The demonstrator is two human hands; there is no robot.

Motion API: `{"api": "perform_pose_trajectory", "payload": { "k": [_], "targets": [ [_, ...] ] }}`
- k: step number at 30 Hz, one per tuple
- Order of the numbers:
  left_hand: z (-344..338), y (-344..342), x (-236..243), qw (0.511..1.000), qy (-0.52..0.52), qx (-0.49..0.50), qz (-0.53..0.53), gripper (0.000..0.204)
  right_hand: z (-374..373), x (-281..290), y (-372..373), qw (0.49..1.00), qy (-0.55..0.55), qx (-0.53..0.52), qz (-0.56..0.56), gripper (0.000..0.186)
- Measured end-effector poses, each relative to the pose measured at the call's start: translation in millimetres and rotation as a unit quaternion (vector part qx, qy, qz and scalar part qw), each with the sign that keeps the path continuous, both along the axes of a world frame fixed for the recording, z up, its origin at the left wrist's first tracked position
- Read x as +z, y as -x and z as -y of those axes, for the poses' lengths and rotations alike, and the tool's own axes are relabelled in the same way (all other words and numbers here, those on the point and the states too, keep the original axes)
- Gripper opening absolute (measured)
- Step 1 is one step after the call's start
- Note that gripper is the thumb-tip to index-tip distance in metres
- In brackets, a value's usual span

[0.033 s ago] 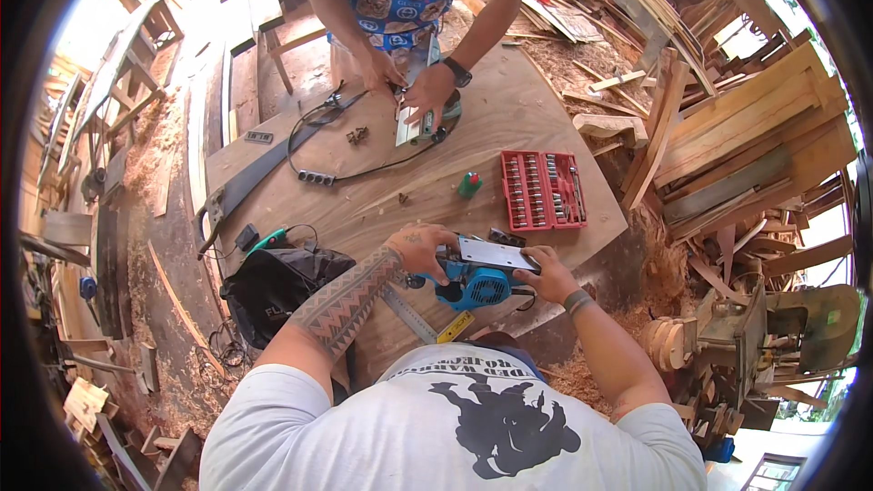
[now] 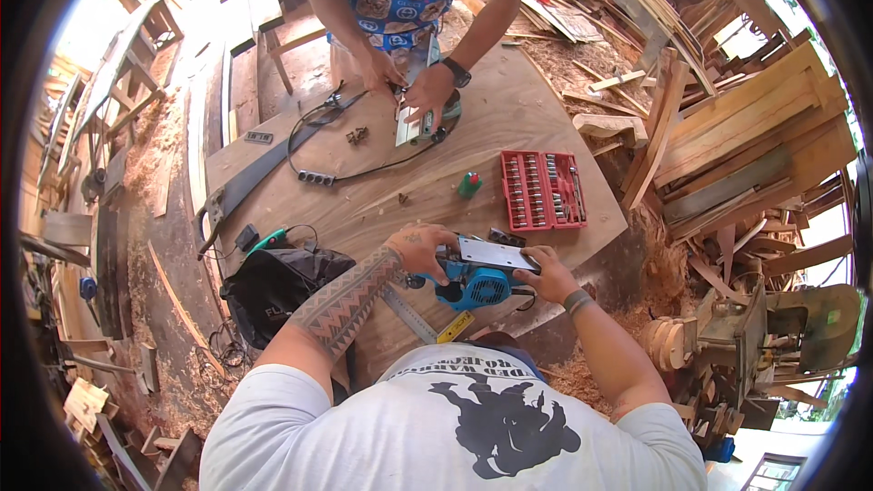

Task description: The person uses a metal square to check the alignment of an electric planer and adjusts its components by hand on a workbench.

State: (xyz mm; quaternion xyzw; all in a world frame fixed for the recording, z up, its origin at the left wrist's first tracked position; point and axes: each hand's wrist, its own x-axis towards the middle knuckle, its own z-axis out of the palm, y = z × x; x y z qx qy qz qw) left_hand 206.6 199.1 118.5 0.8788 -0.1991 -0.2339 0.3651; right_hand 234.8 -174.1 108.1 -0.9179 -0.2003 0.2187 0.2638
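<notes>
In front of my chest, at the table's near edge, is a blue power tool (image 2: 486, 284), apparently an electric hand planer, with a flat silver plate uppermost. My left hand (image 2: 424, 251) curls over its left end. My right hand (image 2: 549, 275) grips the right end, thumb along the plate's edge. The fingers beneath the tool are hidden. A metal square (image 2: 411, 315) with a yellow stock (image 2: 456, 327) lies below it on the table. Just beyond the tool sits a small dark part (image 2: 506, 237), partly covered.
Across the wooden table (image 2: 427, 200), a co-worker's hands (image 2: 427, 91) hold another power tool. A red socket set (image 2: 544, 189), a green bottle (image 2: 469, 185), a handsaw (image 2: 250, 184), a power strip (image 2: 316, 179) with its cord and a black bag (image 2: 277, 286) lie around. Planks are stacked at right.
</notes>
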Motion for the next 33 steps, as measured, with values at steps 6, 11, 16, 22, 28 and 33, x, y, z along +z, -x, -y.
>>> {"api": "perform_pose_trajectory", "payload": {
  "k": [6,11,16,22,28,33],
  "targets": [
    [0.1,-0.8,-0.4,1.0,-0.001,0.0,-0.01,0.073,-1.7,3.5,0.8,1.0,-0.005,0.0,-0.005,0.067],
    [-1.0,-1.3,-5.4,1.0,0.004,-0.008,-0.002,0.074,-2.8,5.6,0.9,1.0,-0.013,-0.005,-0.012,0.066],
    [-1.8,-2.6,-9.2,1.0,0.009,-0.002,-0.015,0.075,-1.8,3.0,-1.6,1.0,0.017,0.006,-0.001,0.069],
    [-2.4,-2.1,-9.1,1.0,0.004,-0.007,-0.006,0.076,0.4,1.0,-1.3,1.0,0.015,0.0,-0.009,0.07],
    [-2.4,-2.9,-11.8,1.0,0.004,-0.008,0.003,0.077,0.8,-0.4,-2.7,1.0,0.013,0.008,-0.001,0.071],
    [-4.8,-2.1,-20.4,1.0,0.014,-0.003,0.017,0.075,-0.2,-1.4,-3.5,1.0,0.006,0.01,-0.001,0.071]
  ]
}}
